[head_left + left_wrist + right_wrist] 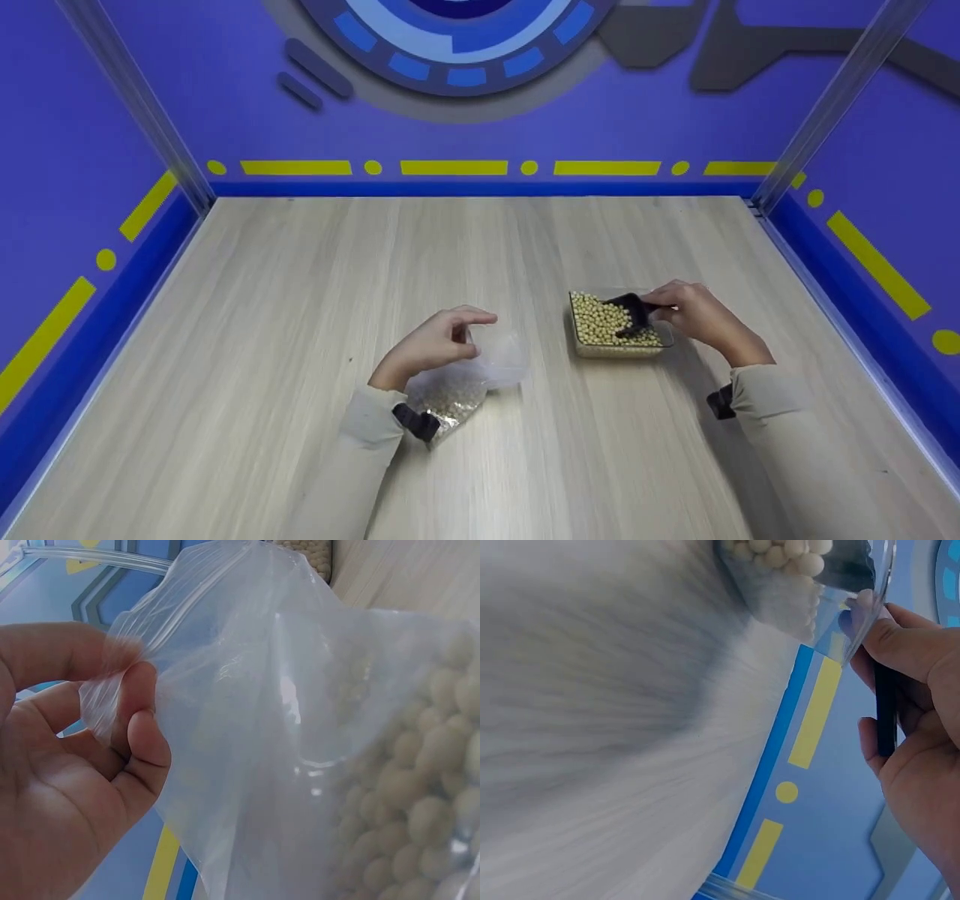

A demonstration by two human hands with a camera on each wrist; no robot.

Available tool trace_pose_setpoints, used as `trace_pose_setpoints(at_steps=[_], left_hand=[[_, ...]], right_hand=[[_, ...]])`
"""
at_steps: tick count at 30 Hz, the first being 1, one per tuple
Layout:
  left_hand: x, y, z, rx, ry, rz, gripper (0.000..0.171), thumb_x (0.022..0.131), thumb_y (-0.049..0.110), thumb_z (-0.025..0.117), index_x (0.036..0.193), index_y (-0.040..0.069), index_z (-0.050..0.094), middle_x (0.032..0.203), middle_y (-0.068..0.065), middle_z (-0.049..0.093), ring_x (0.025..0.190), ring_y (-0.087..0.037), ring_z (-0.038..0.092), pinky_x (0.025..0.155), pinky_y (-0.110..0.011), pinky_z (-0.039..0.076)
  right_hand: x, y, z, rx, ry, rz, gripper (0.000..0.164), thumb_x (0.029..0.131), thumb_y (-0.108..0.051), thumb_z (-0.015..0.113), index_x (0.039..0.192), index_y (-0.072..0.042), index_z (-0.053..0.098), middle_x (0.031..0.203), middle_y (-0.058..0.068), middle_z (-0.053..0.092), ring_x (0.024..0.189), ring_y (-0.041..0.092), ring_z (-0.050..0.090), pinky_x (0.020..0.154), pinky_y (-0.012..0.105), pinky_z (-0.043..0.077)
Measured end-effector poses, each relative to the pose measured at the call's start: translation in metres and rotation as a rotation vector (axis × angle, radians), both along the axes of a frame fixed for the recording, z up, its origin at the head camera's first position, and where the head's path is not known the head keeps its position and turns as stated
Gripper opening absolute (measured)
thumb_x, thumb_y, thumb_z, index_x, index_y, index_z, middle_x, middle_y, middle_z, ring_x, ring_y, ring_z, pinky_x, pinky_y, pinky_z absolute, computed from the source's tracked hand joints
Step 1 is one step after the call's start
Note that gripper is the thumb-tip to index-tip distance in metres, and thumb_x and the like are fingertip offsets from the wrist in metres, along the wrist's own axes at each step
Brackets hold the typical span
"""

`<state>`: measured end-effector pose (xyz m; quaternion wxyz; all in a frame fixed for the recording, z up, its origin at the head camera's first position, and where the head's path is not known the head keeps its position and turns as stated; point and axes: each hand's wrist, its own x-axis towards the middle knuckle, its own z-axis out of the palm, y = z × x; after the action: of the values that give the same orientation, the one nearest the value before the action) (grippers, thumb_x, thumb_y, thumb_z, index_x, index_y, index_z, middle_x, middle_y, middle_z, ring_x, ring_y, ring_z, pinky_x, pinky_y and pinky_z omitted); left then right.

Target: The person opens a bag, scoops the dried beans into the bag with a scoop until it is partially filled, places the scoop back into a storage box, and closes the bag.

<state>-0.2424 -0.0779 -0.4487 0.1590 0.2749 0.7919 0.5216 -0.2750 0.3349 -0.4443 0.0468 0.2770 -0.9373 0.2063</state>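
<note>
A clear zip bag (499, 360) partly filled with soybeans (427, 787) lies at the middle of the table. My left hand (435, 343) pinches the bag's upper edge between thumb and fingers, and in the left wrist view its mouth looks spread apart. To the right stands a clear rectangular container (619, 351) full of soybeans (600, 319). A black scoop (637, 309) dips into the beans at the container's right side. My right hand (705, 319) grips the scoop's handle (886, 709), just beyond the container's rim. Beans partly hide the scoop's lower edge.
The wood-grain table (300, 300) carries both the bag and the container, with a gap between them. Blue panels (450, 135) with yellow markings enclose its back and sides. Dark straps (415, 422) sit at both wrists.
</note>
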Motion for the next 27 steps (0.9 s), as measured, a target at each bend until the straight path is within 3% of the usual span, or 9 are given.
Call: trace_pose_setpoints(at_steps=[4, 13, 21, 27], left_hand=[[0.0, -0.001, 0.0, -0.007, 0.001, 0.002, 0.053, 0.081, -0.006, 0.057, 0.134, -0.001, 0.054, 0.134, -0.017, 0.051, 0.073, -0.012, 0.042, 0.063, -0.019, 0.038], [0.0, 0.0, 0.0, 0.003, -0.005, 0.0, 0.054, 0.081, -0.006, 0.058, 0.134, -0.001, 0.053, 0.133, -0.017, 0.052, 0.071, -0.012, 0.041, 0.062, -0.019, 0.038], [-0.001, -0.001, -0.002, 0.006, -0.013, -0.016, 0.055, 0.081, -0.006, 0.056, 0.136, -0.004, 0.051, 0.133, -0.019, 0.051, 0.07, -0.012, 0.041, 0.06, -0.019, 0.037], [-0.001, -0.001, -0.002, -0.012, 0.002, -0.008, 0.055, 0.08, -0.005, 0.056, 0.135, -0.002, 0.052, 0.131, -0.017, 0.054, 0.07, -0.011, 0.042, 0.06, -0.019, 0.037]], right_hand=[[-0.001, -0.003, -0.001, 0.007, -0.056, -0.009, 0.032, 0.081, 0.004, 0.069, 0.113, 0.004, 0.069, 0.106, 0.021, 0.07, 0.099, 0.038, 0.064, 0.08, 0.047, 0.054], [-0.004, -0.009, -0.004, 0.002, -0.084, 0.013, 0.028, 0.082, 0.006, 0.067, 0.11, 0.007, 0.069, 0.102, 0.023, 0.07, 0.097, 0.04, 0.064, 0.081, 0.05, 0.052], [-0.005, -0.011, -0.004, -0.004, -0.265, -0.002, 0.033, 0.09, 0.001, 0.059, 0.122, 0.011, 0.06, 0.114, 0.029, 0.063, 0.108, 0.045, 0.058, 0.088, 0.054, 0.049], [-0.006, -0.011, -0.004, 0.021, -0.31, 0.001, 0.035, 0.092, -0.001, 0.056, 0.125, 0.012, 0.057, 0.115, 0.03, 0.061, 0.108, 0.045, 0.056, 0.088, 0.054, 0.048]])
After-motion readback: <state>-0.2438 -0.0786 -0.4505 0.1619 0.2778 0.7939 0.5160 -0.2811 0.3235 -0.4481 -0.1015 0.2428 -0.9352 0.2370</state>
